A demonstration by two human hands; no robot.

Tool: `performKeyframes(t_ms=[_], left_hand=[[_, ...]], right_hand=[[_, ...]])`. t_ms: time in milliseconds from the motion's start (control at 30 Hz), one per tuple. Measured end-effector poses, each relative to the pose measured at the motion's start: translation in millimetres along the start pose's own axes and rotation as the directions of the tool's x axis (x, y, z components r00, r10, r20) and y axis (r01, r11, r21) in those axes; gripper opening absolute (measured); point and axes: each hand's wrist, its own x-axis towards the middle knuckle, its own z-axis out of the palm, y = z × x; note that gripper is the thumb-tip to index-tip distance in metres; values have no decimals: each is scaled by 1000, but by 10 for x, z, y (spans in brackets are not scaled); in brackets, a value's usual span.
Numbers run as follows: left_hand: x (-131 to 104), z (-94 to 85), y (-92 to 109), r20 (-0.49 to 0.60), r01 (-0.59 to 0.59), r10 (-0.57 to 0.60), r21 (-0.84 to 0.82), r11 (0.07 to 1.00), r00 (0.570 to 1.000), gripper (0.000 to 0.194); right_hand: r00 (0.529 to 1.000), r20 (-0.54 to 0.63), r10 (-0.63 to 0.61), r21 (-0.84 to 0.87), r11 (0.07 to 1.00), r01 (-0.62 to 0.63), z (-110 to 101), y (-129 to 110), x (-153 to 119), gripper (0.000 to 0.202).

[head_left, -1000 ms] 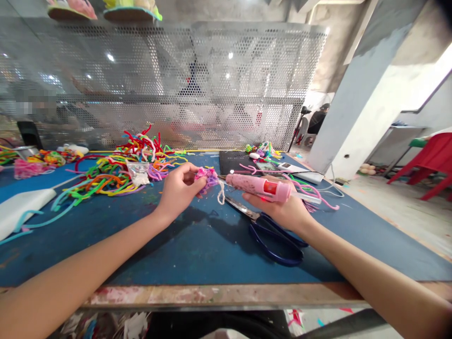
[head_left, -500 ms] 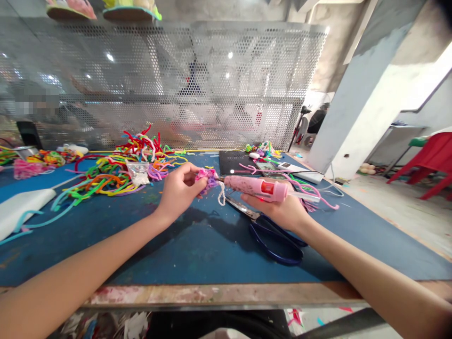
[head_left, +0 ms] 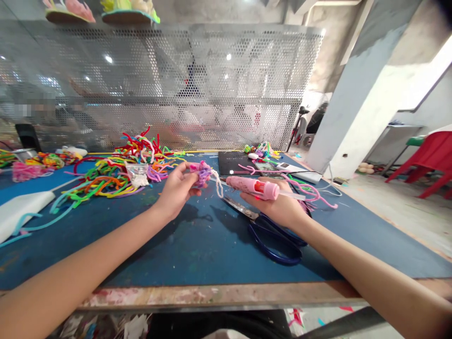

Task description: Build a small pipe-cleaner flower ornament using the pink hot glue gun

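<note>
Over a blue surface (head_left: 197,259), our left hand (head_left: 175,190) pinches a fuzzy pink-and-purple piece (head_left: 203,174) between thumb and fingers, a loop of white beads (head_left: 219,188) hanging just beyond the fingertips. Our right hand (head_left: 280,205) grasps a pink glue gun (head_left: 243,184), fingers wrapped beneath its body; whether they squeeze a trigger, we cannot tell. We judge this a gluing step, the nozzle near the piece, though contact is unclear around the beads. The next move would call for a steady left pinch and a hot tip kept clear of those fingers. The gun's long axis runs nearly crosswise between our hands, nozzle toward the left fingers, pale glue stick (head_left: 292,194) jutting behind the right ones. The piece itself is compact, its long axis unclear. Scissors (head_left: 252,215) lie below the right fingers.
</note>
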Motion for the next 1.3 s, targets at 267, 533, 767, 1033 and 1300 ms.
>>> performKeyframes(t_ms=[267, 533, 767, 1033, 1300], left_hand=[[-58, 54, -21, 129, 36, -34, -15, 999, 991, 35], [-88, 92, 2, 212, 178, -152, -109, 978, 965, 37], [-93, 94, -11, 213, 150, -121, -124, 981, 969, 34], [-83, 49, 25, 145, 95, -72, -157, 983, 987, 31], [-198, 136, 151, 181, 15, 25, -218, 976, 983, 37]], right_hand=[[997, 77, 28, 285, 957, -49, 170, 285, 190, 32], [958, 165, 235, 107, 961, -254, 128, 393, 224, 31], [914, 345, 214, 32, 970, -240, -101, 473, 245, 40], [922, -385, 42, 6, 999, -43, -662, 42, 78, 51], [975, 73, -210, 511, 847, 144, 19, -519, 199, 36]])
